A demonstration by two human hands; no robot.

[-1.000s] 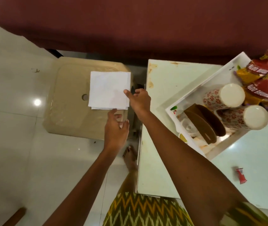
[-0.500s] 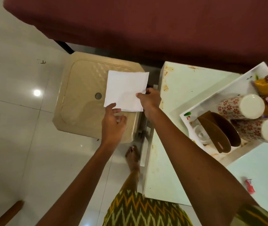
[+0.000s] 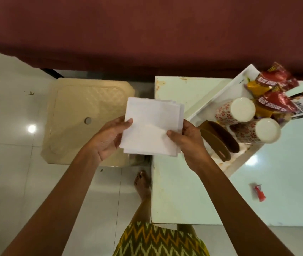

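A small stack of white paper napkins (image 3: pixel 151 124) is held up in the air between the beige plastic stool (image 3: pixel 84 115) and the pale table (image 3: pixel 176 185). My left hand (image 3: pixel 108 140) grips its left edge, thumb on top. My right hand (image 3: pixel 189 141) pinches its lower right corner, thumb on top and fingers underneath. The stack's sheets are slightly fanned at the top right corner.
A white tray (image 3: pixel 219 97) on the table holds two floral paper cups (image 3: pixel 235 111) lying on their sides, brown curved pieces (image 3: pixel 219 143) and red snack packets (image 3: pixel 276 93). A small red object (image 3: pixel 258 192) lies on the table. A maroon bed (image 3: pixel 147 30) spans the back.
The napkin stack has been lifted off the stool and brought right and nearer. My left hand, free before, now grips its left edge; my right hand still holds it.
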